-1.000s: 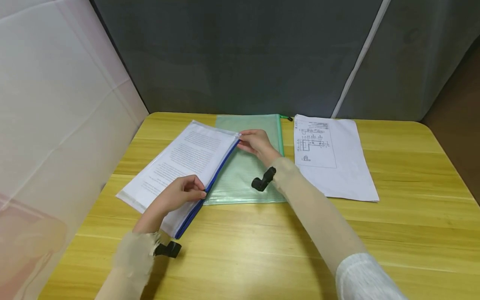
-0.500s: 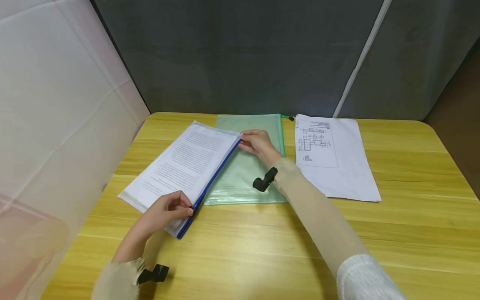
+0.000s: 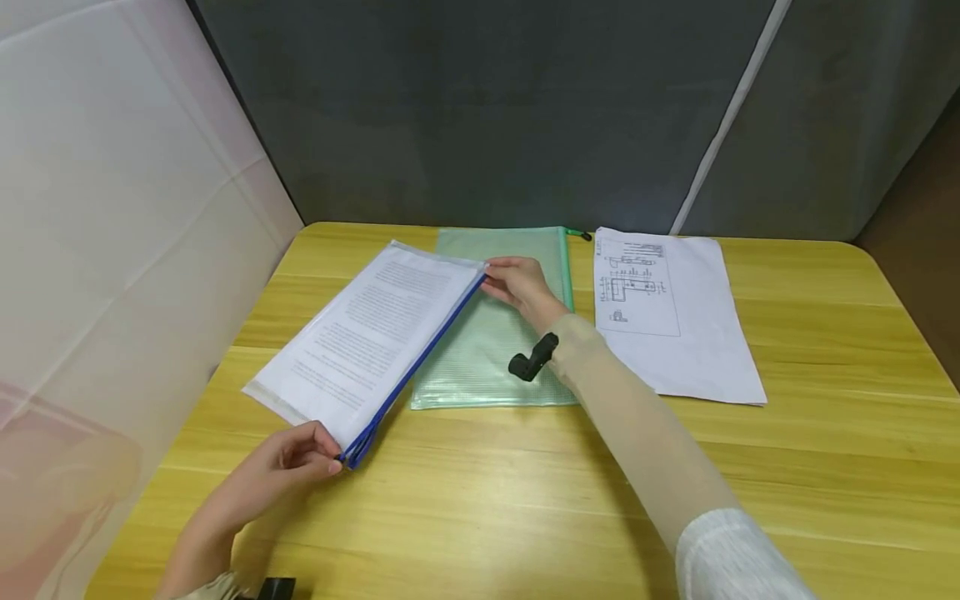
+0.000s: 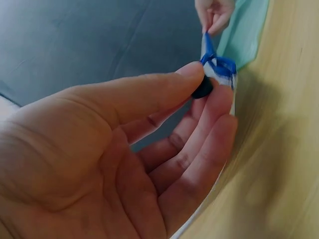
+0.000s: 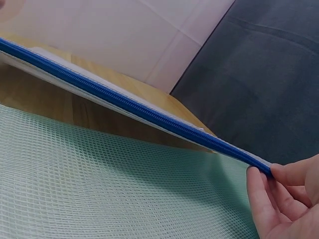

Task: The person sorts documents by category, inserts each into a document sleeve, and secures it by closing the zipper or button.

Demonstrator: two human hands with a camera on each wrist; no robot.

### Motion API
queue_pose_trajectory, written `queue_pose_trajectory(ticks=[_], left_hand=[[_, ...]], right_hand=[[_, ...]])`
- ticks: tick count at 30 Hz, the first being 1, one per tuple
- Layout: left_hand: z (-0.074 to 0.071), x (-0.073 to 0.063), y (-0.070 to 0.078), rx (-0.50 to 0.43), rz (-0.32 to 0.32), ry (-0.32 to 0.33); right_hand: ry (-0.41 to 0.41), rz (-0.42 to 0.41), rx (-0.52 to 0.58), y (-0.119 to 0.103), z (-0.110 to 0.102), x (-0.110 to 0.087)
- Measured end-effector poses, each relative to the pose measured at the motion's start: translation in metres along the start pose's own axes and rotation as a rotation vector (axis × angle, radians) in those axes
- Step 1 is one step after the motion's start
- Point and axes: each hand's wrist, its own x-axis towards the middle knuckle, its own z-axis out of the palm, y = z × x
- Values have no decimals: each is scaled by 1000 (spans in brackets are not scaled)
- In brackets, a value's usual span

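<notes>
A clear zip folder (image 3: 367, 333) with printed pages inside lies slanted in the head view, its blue zipper (image 5: 124, 103) along the right edge. My left hand (image 3: 277, 471) is at the near end of that edge. Its thumb and fingertips pinch the black zipper pull (image 4: 203, 89). At the far corner, my right hand (image 3: 521, 287) pinches the end of the zipper edge between thumb and fingers. The right wrist view shows the zipper's teeth meshed together along the stretch in sight, with that edge raised above a green mesh zip folder (image 5: 99, 169).
The green folder lies on the wooden table (image 3: 480, 500), partly beneath the clear one. To its right are white sheets (image 3: 705, 333) with a printed technical drawing. A dark partition (image 3: 465, 117) stands behind the table and a white sheet-like wall (image 3: 127, 167) at the left.
My left hand has drawn the zipper pull toward me along the blue edge, from about two thirds down to the near end. The right hand keeps its hold at the far corner.
</notes>
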Motion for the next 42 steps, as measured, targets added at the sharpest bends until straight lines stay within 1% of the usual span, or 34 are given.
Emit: queue_pose_trajectory(ticks=[2,3,7,9,12,14,17,20,25,27,29,34,36,38,42], left_hand=[[-1,-8,-1,6,4,2],[-2,-12,-2,3,14,-8],[-7,-29,-8,3,76,-46],[-11,-39,-11,-6,111,-81],[-16,-51,-11,12,130,-87],[-19,-55,-11,16,128,-98],[-20,-56,-10,3,117,-96],[-19,-51,-9,-29,88,-56],[-18,-37,-10,-92,-17,77],[-18,-29,-9,-121,-53,125],[-18,-21,-7,-134,-74,169],[-18,-1,-1,-157,-92,228],[-17,8,1,-194,-105,255],[-17,16,3,-250,-126,282],[-16,30,3,-365,-144,313]], right_hand=[[0,-1,5,-1,0,0],[-1,-3,8,-1,0,0],[-2,-16,22,-1,-1,0],[-3,-19,27,-1,0,0],[-10,-22,27,0,1,-1],[-18,-29,28,1,3,-1],[-27,-46,51,5,7,0],[-62,-28,93,9,13,-1],[-191,68,145,15,29,-7],[-225,84,163,16,37,-11],[-239,92,190,17,45,-15],[-252,92,301,21,66,-20],[-277,91,327,25,74,-21],[-310,99,320,30,80,-21],[-378,128,231,41,90,-24]])
